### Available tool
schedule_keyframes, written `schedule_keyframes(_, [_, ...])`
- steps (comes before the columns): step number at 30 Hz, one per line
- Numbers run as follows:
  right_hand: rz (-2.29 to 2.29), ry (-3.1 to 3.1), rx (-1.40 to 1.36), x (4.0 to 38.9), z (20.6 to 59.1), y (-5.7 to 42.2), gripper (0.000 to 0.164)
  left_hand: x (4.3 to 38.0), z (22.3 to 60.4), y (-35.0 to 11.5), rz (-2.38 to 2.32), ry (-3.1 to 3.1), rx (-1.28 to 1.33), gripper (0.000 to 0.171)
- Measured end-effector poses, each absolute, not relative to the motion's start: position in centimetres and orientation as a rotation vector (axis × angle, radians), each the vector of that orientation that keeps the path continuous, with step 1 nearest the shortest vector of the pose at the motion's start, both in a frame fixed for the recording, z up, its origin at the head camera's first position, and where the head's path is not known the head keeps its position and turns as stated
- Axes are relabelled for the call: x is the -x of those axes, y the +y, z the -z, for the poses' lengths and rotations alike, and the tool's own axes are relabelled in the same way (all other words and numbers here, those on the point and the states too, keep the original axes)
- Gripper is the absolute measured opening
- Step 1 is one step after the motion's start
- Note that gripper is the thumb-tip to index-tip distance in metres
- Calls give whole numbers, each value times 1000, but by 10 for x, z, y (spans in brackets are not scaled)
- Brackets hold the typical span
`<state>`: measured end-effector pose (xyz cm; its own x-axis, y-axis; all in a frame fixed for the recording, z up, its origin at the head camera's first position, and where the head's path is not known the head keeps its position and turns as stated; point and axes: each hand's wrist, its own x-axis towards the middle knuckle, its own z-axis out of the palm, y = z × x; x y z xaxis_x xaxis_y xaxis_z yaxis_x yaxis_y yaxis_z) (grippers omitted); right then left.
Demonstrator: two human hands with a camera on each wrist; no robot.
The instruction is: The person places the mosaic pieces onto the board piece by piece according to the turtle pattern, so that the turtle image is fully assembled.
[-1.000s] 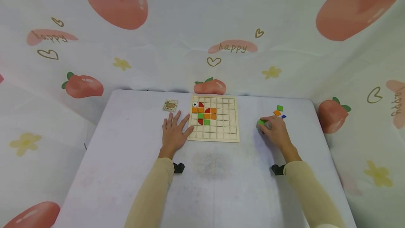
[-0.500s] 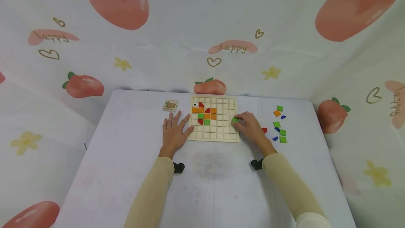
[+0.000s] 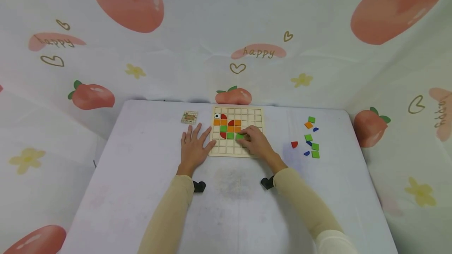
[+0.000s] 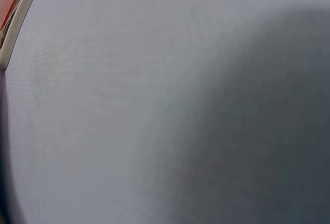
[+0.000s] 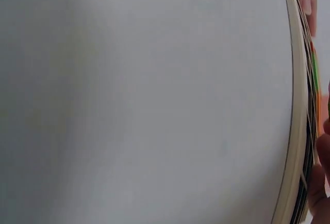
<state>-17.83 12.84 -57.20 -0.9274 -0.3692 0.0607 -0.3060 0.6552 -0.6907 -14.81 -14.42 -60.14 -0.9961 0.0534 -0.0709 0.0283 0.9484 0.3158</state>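
A square wooden grid board [image 3: 250, 114] lies on the table with orange, red and green pieces and one eye piece set in its left half. My right hand [image 3: 257, 141] pinches a green square tile [image 3: 239, 136] over the board, just right of a placed green tile [image 3: 230, 135]. My left hand [image 3: 193, 150] lies flat with fingers spread, its thumb and fingertips at the board's left edge. In the right wrist view, the fingers [image 5: 317, 183] show at the right border beside the board's edge [image 5: 296, 105]. The left wrist view shows mostly tabletop and a corner of the board [image 4: 20, 26].
To the right lie loose pieces: several green squares [image 3: 315, 154], an orange square [image 3: 308, 125], a red quarter-round [image 3: 294, 144] and blue half-rounds [image 3: 316, 129]. A small pattern card [image 3: 189, 117] lies left of the board. A printed cloth wall [image 3: 183, 50] rises behind the table.
My right hand has carried the green tile leftward from the loose pieces, across the board's right edge, to beside the placed tiles. My left hand has stayed put.
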Motion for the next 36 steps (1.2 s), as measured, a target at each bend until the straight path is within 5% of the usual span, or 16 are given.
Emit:
schedule_keyframes(28, [1066, 2883, 496, 175, 575, 116, 30, 148, 598, -141, -514, 3019, -59, 69])
schedule_keyframes(36, [887, 3033, 594, 168, 568, 126, 40, 147, 600, -143, -496, 3015, -48, 70])
